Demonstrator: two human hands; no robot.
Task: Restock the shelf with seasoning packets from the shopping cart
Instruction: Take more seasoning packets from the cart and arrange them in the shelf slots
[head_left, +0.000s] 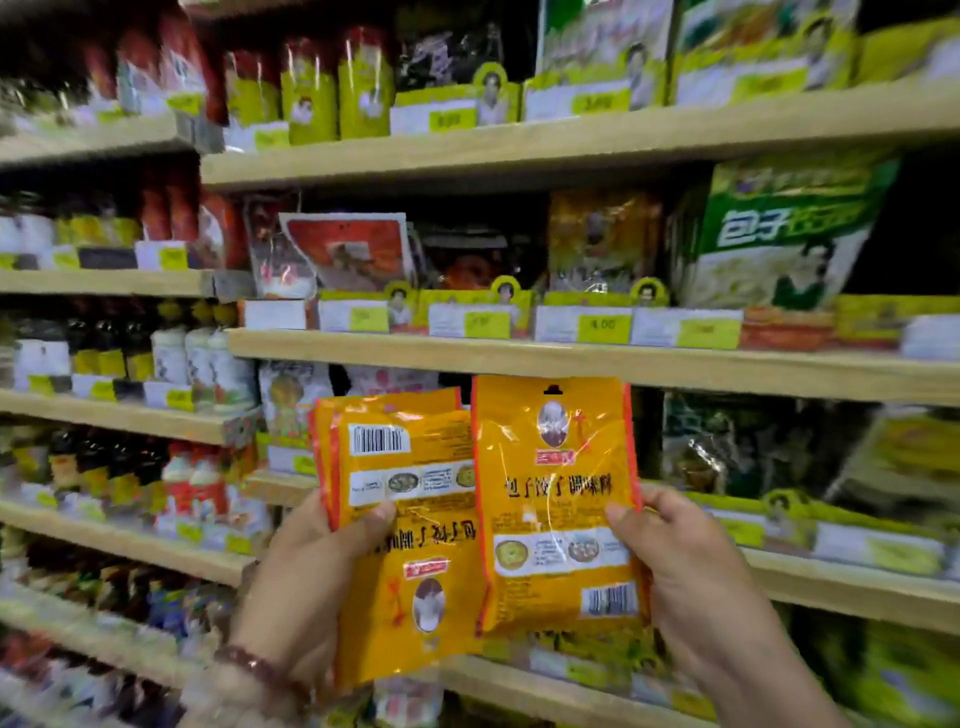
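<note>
Lower centre of frame: both hands up w/ orange seasoning packets, in front of the shelves, none placed yet as far as I can see. Left hand (311, 587) grips a small stack of packets (410, 530), thumb over the front, fingers behind. At least 2 in that stack judging by the offset edges at top, exact count unclear. Front one is upside down, barcode at top. Right hand (691, 571) pinches a single packet (556, 499) by its right edge, upright, hang hole at top. The two lots touch/overlap slightly along the middle, so hands are close together but each clamped on its own packets.

Progress, my read: early-to-mid. Packets are out of the cart and at shelf height, but I can't see a matching orange facing on the shelf (571, 364) behind, so target slot unknown. Left stack probably needs flipping before it goes in.

Hidden / unclear:
- cart not in frame, so no idea how many packets are left
- shelf area directly behind the packets is blocked by them
- frame edges heavily blurred, esp. left side bottles (104, 467) and lower right
- price tags (602, 325) mostly unreadable
- left fingers hidden behind stack, bead bracelet (249, 665) on that wrist
- right forearm cut off at bottom right
</note>
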